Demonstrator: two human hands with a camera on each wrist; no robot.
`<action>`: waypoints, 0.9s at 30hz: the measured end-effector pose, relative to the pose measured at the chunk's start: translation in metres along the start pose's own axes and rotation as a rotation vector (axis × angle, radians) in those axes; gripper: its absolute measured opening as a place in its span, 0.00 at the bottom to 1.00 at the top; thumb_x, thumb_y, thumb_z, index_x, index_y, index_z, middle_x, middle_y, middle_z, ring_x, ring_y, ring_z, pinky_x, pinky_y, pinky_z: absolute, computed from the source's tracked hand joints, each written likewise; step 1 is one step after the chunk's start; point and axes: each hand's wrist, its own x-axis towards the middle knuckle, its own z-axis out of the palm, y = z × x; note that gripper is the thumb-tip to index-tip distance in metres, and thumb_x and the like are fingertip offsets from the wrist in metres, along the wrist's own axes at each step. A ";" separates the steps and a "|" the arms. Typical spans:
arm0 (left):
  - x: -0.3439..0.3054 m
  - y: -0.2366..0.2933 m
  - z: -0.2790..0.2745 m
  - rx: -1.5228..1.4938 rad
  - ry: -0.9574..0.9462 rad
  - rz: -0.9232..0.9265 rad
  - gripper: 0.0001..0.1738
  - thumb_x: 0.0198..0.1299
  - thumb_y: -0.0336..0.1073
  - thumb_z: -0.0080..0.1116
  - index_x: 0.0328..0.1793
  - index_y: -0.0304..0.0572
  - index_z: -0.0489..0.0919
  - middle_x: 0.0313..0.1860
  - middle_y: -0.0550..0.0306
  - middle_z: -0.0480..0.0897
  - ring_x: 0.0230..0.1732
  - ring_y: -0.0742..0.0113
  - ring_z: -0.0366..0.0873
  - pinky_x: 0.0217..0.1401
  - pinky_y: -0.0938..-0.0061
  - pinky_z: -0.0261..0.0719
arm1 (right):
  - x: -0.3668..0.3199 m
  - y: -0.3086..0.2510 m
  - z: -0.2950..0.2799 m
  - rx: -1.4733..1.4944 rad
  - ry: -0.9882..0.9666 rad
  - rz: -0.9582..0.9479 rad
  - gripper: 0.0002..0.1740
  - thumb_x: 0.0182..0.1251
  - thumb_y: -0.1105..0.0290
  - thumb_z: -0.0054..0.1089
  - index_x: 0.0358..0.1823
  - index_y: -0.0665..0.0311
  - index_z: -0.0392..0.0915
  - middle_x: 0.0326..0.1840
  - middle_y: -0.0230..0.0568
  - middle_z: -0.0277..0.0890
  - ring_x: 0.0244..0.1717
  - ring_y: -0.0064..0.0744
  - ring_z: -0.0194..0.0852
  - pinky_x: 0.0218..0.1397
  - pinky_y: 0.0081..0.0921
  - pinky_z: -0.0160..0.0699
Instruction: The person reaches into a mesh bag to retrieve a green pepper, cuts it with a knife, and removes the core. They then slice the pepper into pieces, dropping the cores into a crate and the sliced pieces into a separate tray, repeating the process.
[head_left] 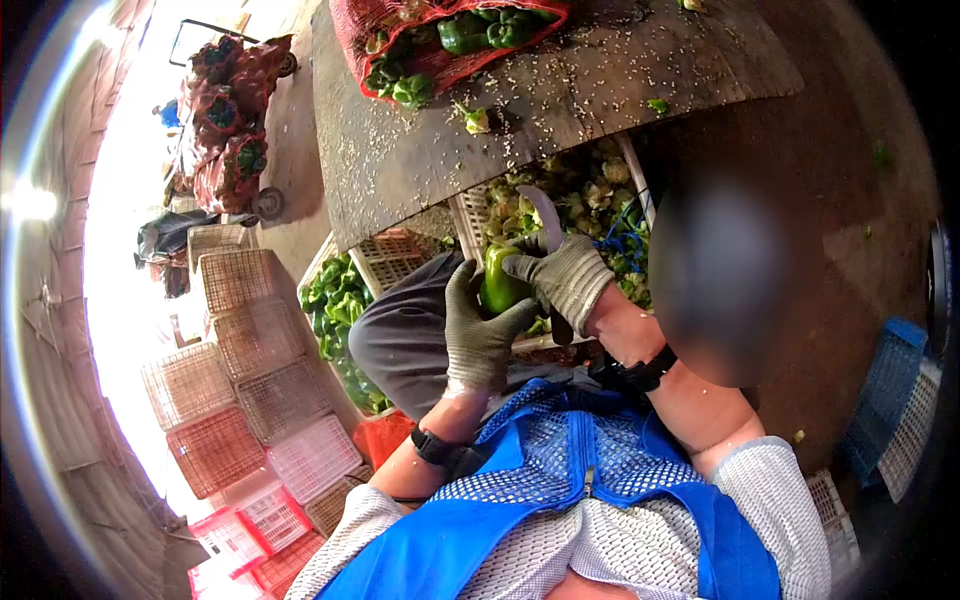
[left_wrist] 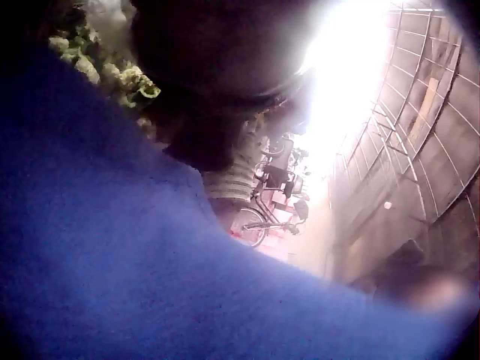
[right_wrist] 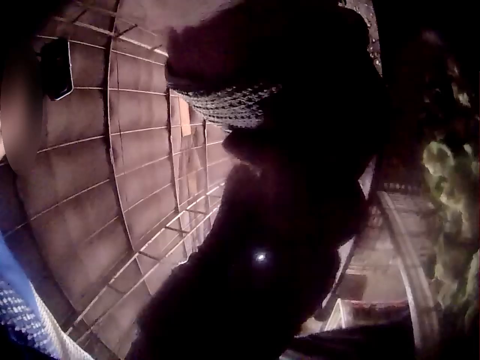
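In the head view, both hands wear grey-green knitted gloves and meet over the lap. My left hand (head_left: 476,335) grips a green bell pepper (head_left: 500,286), its thumb lying across the near side. The right hand (head_left: 568,276) grips a knife whose curved blade (head_left: 543,212) points up and away; most of its handle is hidden in the glove. Fingers of the right hand overlap the pepper's top. Just beyond them, a white crate (head_left: 468,222) holds pale green pepper cores (head_left: 592,190). Blue cloth fills much of the left wrist view, and the right wrist view is largely dark.
Ahead stands a wooden table (head_left: 600,85) strewn with seeds, bearing a red mesh bag (head_left: 350,40) of peppers. Whole green peppers (head_left: 335,305) fill a crate at the left. Stacked crates (head_left: 255,350) and a loaded cart (head_left: 225,130) are farther left; a blue crate (head_left: 885,385) is right.
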 end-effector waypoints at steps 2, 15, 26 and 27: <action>0.004 0.001 0.004 -0.025 -0.008 -0.038 0.38 0.54 0.26 0.71 0.69 0.33 0.64 0.61 0.53 0.76 0.58 0.65 0.76 0.64 0.68 0.76 | -0.002 -0.008 0.002 0.149 -0.009 0.101 0.47 0.65 0.72 0.67 0.80 0.48 0.49 0.39 0.34 0.83 0.34 0.21 0.76 0.40 0.22 0.79; 0.018 -0.006 -0.046 0.363 -0.073 0.038 0.22 0.63 0.25 0.63 0.62 0.38 0.72 0.51 0.54 0.81 0.50 0.69 0.78 0.51 0.77 0.80 | 0.002 0.013 -0.005 -0.510 0.117 -0.121 0.41 0.65 0.66 0.65 0.78 0.41 0.55 0.29 0.46 0.80 0.28 0.35 0.76 0.34 0.34 0.77; 0.015 0.026 -0.039 0.135 -0.042 -0.146 0.42 0.48 0.24 0.74 0.69 0.37 0.65 0.57 0.48 0.76 0.51 0.62 0.80 0.52 0.72 0.84 | 0.004 0.034 0.013 -0.667 0.108 0.150 0.18 0.64 0.59 0.55 0.49 0.63 0.81 0.41 0.64 0.80 0.44 0.59 0.81 0.47 0.47 0.80; 0.013 0.025 -0.040 0.114 -0.076 -0.126 0.42 0.48 0.24 0.74 0.69 0.36 0.65 0.57 0.48 0.76 0.52 0.62 0.80 0.54 0.72 0.84 | 0.006 0.037 0.012 -0.660 0.104 0.163 0.17 0.64 0.60 0.55 0.48 0.63 0.81 0.40 0.64 0.80 0.43 0.59 0.82 0.46 0.47 0.81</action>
